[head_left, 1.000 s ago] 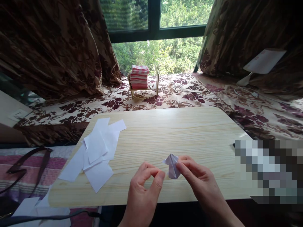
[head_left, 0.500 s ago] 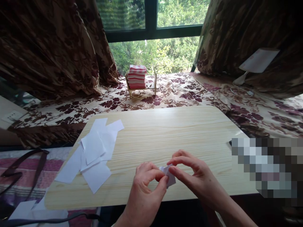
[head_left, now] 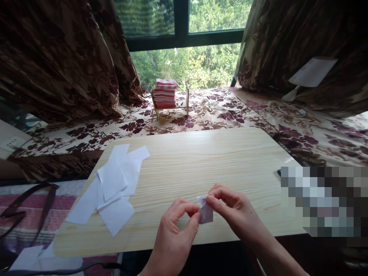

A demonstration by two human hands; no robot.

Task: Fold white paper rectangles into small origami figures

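Observation:
A small folded white paper piece is pinched between both my hands just above the near part of the light wooden board. My left hand grips its left side with thumb and forefinger. My right hand holds its top right with the fingertips. A loose pile of several white paper sheets lies on the board's left part, well apart from my hands.
A small wooden rack with a stack of red-and-white striped cloths stands by the window on the floral cloth. Dark floral curtains hang at both sides. A dark strap lies at left, a white cable at right.
My left hand has closed in on the folded paper, which only the right hand held a second ago. Both hands now pinch it, slightly nearer to me.

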